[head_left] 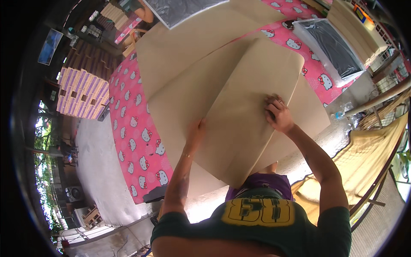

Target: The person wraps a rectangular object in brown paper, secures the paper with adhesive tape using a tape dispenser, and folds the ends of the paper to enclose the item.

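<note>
A large brown cardboard sheet lies before me, folded over so that a wide panel slopes up to a creased ridge. My left hand is closed at the ridge's near end, the thumb along the board and the other fingers mostly hidden. On the panel's right part rests my right hand, its fingers curled inward against the surface. Whether anything small is inside those fingers is hidden. Under the folded sheet, more flat brown cardboard spreads over the table.
A pink patterned cloth covers the table. Plastic-wrapped dark panels lie at the far edge and far right. Stacked cartons stand left. Beyond the table, another person's arm shows. Yellow netting hangs at right.
</note>
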A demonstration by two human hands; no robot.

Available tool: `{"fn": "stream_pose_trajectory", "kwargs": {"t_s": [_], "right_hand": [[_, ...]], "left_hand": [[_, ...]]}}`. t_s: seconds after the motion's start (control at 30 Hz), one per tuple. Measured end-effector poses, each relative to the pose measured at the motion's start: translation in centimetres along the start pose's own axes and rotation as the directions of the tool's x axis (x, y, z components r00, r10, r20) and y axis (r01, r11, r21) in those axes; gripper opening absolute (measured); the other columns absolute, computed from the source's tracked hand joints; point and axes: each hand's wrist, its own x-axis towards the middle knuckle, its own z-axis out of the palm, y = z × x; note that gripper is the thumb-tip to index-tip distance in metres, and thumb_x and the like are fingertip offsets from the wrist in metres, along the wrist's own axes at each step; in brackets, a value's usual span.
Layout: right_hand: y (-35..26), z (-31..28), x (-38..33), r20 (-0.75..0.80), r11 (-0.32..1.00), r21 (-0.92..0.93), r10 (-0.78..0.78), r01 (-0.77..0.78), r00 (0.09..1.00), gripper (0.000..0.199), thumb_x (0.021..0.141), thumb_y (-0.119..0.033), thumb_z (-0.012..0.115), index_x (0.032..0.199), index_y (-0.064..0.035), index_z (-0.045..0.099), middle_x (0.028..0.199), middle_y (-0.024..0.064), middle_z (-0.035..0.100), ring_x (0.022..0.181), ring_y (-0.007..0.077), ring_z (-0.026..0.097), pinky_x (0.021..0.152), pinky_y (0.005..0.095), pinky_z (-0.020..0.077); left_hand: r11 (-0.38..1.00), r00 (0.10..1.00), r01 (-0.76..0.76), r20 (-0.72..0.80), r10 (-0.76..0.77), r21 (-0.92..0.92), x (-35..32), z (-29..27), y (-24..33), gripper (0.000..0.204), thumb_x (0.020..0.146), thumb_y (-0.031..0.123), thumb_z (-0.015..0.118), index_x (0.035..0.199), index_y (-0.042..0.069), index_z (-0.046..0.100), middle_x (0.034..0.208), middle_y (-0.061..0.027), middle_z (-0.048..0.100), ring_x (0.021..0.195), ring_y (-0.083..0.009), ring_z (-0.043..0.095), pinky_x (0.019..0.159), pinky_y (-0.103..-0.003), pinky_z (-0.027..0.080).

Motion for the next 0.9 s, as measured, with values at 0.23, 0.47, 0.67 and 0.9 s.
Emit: {"fn": "stream_pose_trajectory", "kwargs": {"t_s": [0.23, 0.47, 0.67, 0.9], "right_hand": [[0.1, -0.1, -0.3, 0.007, 1.000, -0.028, 0.001, -0.001, 1.000, 0.019, 0.079, -0.013, 0.067, 0.096, -0.0057, 0.060, 0.107, 0.0130, 0.060, 0.112, 0.0328, 0.057, 0.110, 0.0495, 0.0372], [0.9, 0.0, -0.5, 0.070, 0.998, -0.067, -0.008, 0.013, 0.998, 0.023, 0.079, -0.023, 0.067, 0.094, -0.0066, 0.060, 0.101, 0.0128, 0.058, 0.105, 0.0315, 0.057, 0.110, 0.0477, 0.0374], [2.1, -0.9, -1.1, 0.029, 0.997, -0.069, -0.033, 0.035, 0.999, 0.024, 0.079, -0.027, 0.067, 0.094, -0.0081, 0.061, 0.103, 0.0115, 0.057, 0.108, 0.0308, 0.055, 0.110, 0.0500, 0.0352], [3.3, -0.6, -0.9, 0.154, 0.996, 0.086, -0.009, -0.004, 0.988, 0.029, 0.083, -0.032, 0.066, 0.103, -0.0116, 0.061, 0.108, 0.0085, 0.056, 0.109, 0.0251, 0.054, 0.099, 0.0437, 0.0398]], "left_hand": [[0.990, 0.966, 0.111, 0.224, -0.128, 0.086, -0.1, -3.4, -0.3, 0.027, 0.095, 0.022, 0.061, 0.106, -0.002, 0.067, 0.081, -0.0183, 0.067, 0.074, -0.0252, 0.066, 0.071, -0.036, 0.050], [0.977, 0.980, -0.197, 0.046, 0.194, 0.082, 7.3, -0.8, 9.0, 0.038, 0.093, 0.016, 0.066, 0.127, 0.000, 0.061, 0.125, -0.0187, 0.061, 0.114, -0.0322, 0.061, 0.097, -0.038, 0.048], [0.802, 0.792, -0.587, 0.123, 0.598, -0.113, 14.9, 8.9, 31.0, 0.045, 0.092, 0.014, 0.065, 0.132, -0.003, 0.052, 0.126, -0.0233, 0.058, 0.118, -0.0397, 0.056, 0.100, -0.045, 0.044], [0.821, 0.683, -0.448, 0.457, 0.570, -0.355, 24.9, 22.2, 53.3, 0.056, 0.097, 0.031, 0.062, 0.142, 0.002, 0.045, 0.124, -0.0171, 0.059, 0.109, -0.0247, 0.062, 0.094, -0.037, 0.048]]}}
